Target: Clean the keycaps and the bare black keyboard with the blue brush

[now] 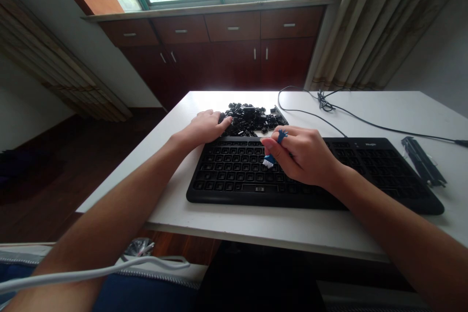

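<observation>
A black keyboard (pixel 219 196) with its keycaps off lies across the table, bare key sockets showing. Above its left half, my right hand (pixel 303 153) is closed around a small blue brush (pixel 269 159). The white bristles point down towards the sockets, and a blue fringed end sticks up between thumb and fingers. My left hand (pixel 205 126) lies at the keyboard's upper left corner, thumb apart and fingers stretched out, beside a heap of loose black keycaps (pixel 246 119). Its fingertips are partly out of sight behind the hand.
A black cable (pixel 387 126) runs from the keyboard over the white table (pixel 168 214), bundled near the back edge. Long black pieces (pixel 422 161) lie at the keyboard's right. In front of me, a white cable (pixel 146 264) crosses below the table edge. Cabinets (pixel 234 58) stand behind.
</observation>
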